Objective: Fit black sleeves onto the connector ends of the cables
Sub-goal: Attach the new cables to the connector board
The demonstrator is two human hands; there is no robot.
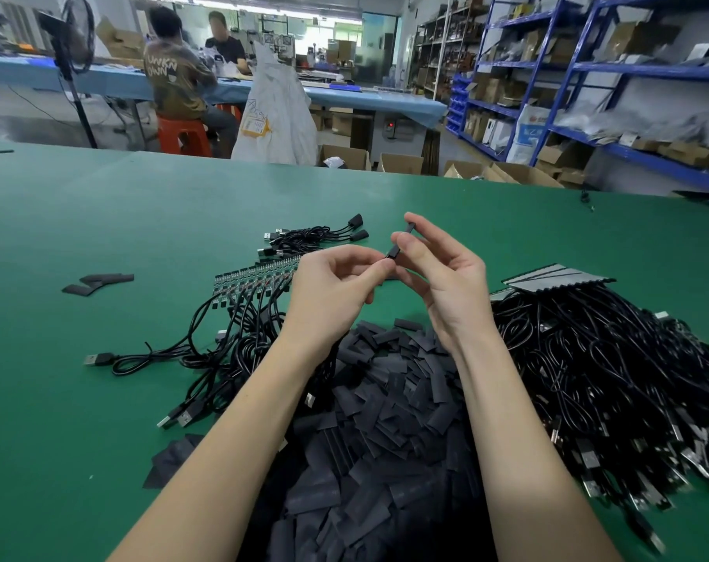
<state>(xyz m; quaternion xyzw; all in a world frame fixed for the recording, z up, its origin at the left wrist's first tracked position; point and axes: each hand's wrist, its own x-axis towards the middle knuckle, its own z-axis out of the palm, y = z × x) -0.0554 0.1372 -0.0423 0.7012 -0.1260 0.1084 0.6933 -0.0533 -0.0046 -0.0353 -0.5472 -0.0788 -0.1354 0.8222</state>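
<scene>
A black sleeve (401, 241) is held edge-on above the green table (101, 221), pinched between thumb and fingers of my right hand (438, 273). My left hand (336, 285) pinches the sleeve's lower end with thumb and forefinger; whether a connector is inside it is hidden. A heap of flat black sleeves (385, 419) lies under my forearms. Cables with bare circuit-board ends (255, 277) fan out to the left. A few sleeved cables (316, 237) lie beyond my hands. A large pile of black cables (612, 367) fills the right.
Three loose sleeves (97, 282) lie on the table at left. USB plugs (99, 359) stick out from the left cable bundle. Two people sit at a blue bench far behind; a fan, cartons and blue shelving stand past the table's far edge.
</scene>
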